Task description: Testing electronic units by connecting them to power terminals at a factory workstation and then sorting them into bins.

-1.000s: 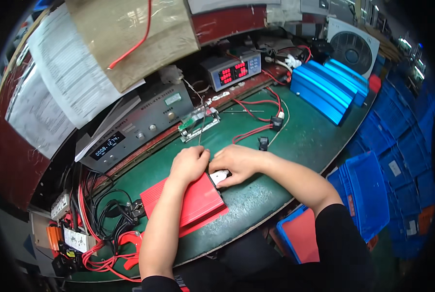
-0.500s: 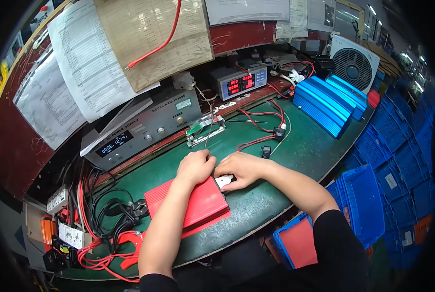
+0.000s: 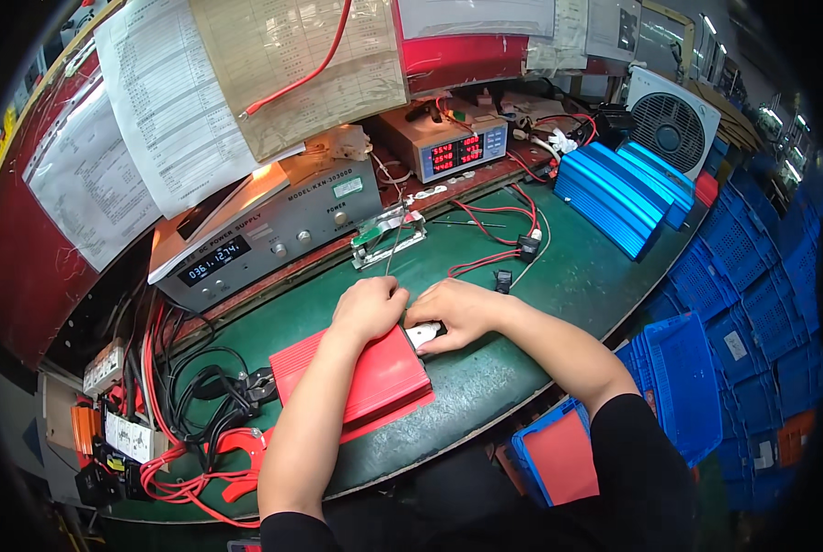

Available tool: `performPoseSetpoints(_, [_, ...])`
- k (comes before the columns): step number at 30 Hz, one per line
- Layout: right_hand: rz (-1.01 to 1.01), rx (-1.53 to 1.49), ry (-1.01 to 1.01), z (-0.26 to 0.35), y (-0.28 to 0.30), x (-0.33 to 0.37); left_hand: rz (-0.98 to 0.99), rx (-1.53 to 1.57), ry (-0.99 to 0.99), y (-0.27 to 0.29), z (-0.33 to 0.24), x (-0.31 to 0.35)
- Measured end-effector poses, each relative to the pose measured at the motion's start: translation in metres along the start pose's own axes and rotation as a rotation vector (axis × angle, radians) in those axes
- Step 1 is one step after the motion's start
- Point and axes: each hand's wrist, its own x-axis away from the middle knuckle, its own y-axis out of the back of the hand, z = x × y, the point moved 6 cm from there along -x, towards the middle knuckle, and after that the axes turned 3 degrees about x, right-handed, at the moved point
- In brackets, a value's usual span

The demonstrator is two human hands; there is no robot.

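A red ribbed metal box (image 3: 361,373) lies on the green bench top, a flat red sheet showing along its near edge. My left hand (image 3: 370,308) rests across the box's far right corner with curled fingers; a thin grey wire runs up from it toward a small clamp-like fixture (image 3: 388,237). What its fingertips grip is hidden. My right hand (image 3: 455,311) pinches a white plug (image 3: 420,335) against the box's right end. The contact between plug and box is partly covered by the fingers.
Black clamps (image 3: 257,386) and tangled cables are at the box's left. Behind stand a grey power supply (image 3: 273,230) and a meter (image 3: 462,147) with red digits. Blue ribbed cases (image 3: 614,198) and a fan (image 3: 673,124) stand at right, blue crates (image 3: 683,386) beyond the bench edge.
An orange glow now lights the tops of the power supply and meter. The readings on both displays have changed. Both hands stay almost where they were, on the box and plug.
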Motion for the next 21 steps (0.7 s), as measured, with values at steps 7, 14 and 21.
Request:
performPoseSetpoints(7, [-0.040,0.013,0.016,-0.0002,0.0020,0.0007,0.054,-0.008,0.013,-0.0002,-0.0010,-0.0015])
performPoseSetpoints(14, [-0.011,0.024,0.011,-0.0016,0.0003,0.0022,0.073,-0.002,0.019,0.0001,-0.0021,-0.0025])
performPoseSetpoints(21, [0.015,0.027,-0.066,-0.0030,-0.0013,0.0008,0.077,0.021,0.038,-0.0001,0.0001,-0.0025])
